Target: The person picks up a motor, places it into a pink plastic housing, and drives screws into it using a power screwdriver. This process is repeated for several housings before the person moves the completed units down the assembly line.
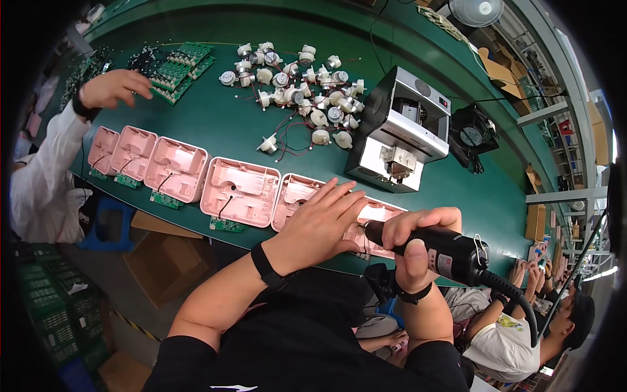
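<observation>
Nearest, on the near side of the silver machine, the right hand is clenched around the barrel of a black electric driver. The driver's long axis slants from its cord, nearer the body than the silver machine, to a tip pointing left. That tip meets the end pink housing, which lies left of the right hand, just in front of the silver machine; whether it sits in a screw cannot be told. The left hand grasps nothing: it lies flat, fingers extended, across this housing and the next pink housing, and is the hand nearer both.

The driver carries a pale label with fine print, too small to make out; faint lettering marks the silver machine's sloping front.

Left of the silver machine, more pink housings line the bench. Beyond them, white-and-silver motors lie loose beside it. Farther left, a co-worker's hand hovers near green circuit boards.
</observation>
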A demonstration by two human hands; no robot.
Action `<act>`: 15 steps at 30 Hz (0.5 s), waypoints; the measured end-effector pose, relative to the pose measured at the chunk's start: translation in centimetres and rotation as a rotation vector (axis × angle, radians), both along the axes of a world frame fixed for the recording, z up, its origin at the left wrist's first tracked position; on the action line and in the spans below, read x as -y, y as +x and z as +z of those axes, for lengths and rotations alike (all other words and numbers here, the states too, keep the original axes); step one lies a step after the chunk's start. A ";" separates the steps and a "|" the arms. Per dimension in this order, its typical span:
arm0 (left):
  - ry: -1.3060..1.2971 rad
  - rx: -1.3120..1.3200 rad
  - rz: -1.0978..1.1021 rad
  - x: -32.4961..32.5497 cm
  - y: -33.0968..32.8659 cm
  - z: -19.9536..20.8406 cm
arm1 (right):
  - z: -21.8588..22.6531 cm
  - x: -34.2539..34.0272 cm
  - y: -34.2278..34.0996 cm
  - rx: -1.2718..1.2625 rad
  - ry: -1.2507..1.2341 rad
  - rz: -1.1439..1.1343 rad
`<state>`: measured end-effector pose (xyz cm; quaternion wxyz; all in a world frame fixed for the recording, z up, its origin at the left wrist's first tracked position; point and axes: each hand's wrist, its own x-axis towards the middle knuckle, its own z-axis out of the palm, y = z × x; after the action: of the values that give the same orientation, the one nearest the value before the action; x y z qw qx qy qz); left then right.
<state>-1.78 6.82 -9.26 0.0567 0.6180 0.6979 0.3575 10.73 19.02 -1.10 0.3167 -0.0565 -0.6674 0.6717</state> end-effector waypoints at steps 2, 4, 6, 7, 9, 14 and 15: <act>-0.002 0.009 0.014 -0.1 0.1 0.3 | -0.1 -0.1 0.0 -0.015 -0.005 0.012; -0.004 0.013 0.018 -0.1 0.2 0.6 | -0.5 -0.3 -0.1 -0.027 0.012 0.011; -0.019 -0.007 0.031 -0.1 0.2 0.8 | -1.0 -0.4 -0.1 -0.058 0.053 0.014; -0.025 -0.019 0.038 -0.1 0.3 0.9 | -1.2 -0.3 0.0 -0.061 0.054 0.011; -0.029 -0.027 0.033 0.0 0.3 0.9 | -1.4 -0.2 0.0 -0.023 0.082 -0.020; 0.015 -0.027 0.039 0.8 -0.2 2.0 | 2.4 -1.0 -0.6 -0.163 -0.025 0.021; 0.035 -0.002 0.044 1.1 -0.3 2.1 | 3.3 -1.8 -0.9 -0.174 -0.019 0.026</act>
<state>-2.05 5.73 -7.12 0.0372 0.6037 0.7052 0.3700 9.84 20.78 2.25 0.3641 0.0078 -0.6316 0.6845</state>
